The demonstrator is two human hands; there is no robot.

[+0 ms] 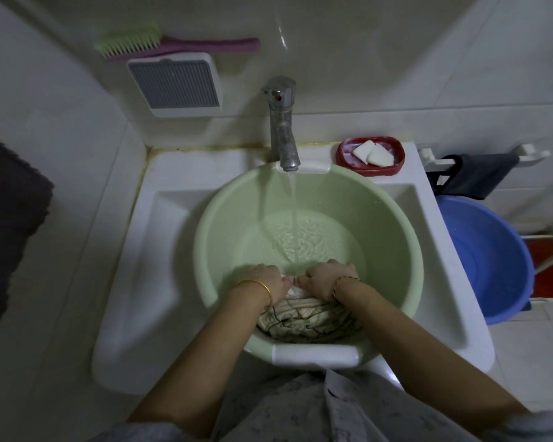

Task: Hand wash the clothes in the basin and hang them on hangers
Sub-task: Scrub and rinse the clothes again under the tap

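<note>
A pale green basin point(224, 218) sits in the white sink point(160, 237) under a running chrome tap point(281, 122). Shallow water covers the basin's bottom. A bunched, patterned cream garment point(307, 317) lies against the basin's near wall. My left hand point(262, 279) and my right hand point(326, 279) sit side by side at the garment's far end, fingers curled, each gripping a fold of the cloth. Both wrists wear thin gold bangles.
A red soap dish point(396, 157) with two white soap pieces stands on the sink's back right corner. A blue basin point(492, 260) stands on the floor at right, below a dark cloth on a wall rail. A pink and green brush point(173, 46) lies above a wall vent. A dark towel point(7, 218) hangs at left.
</note>
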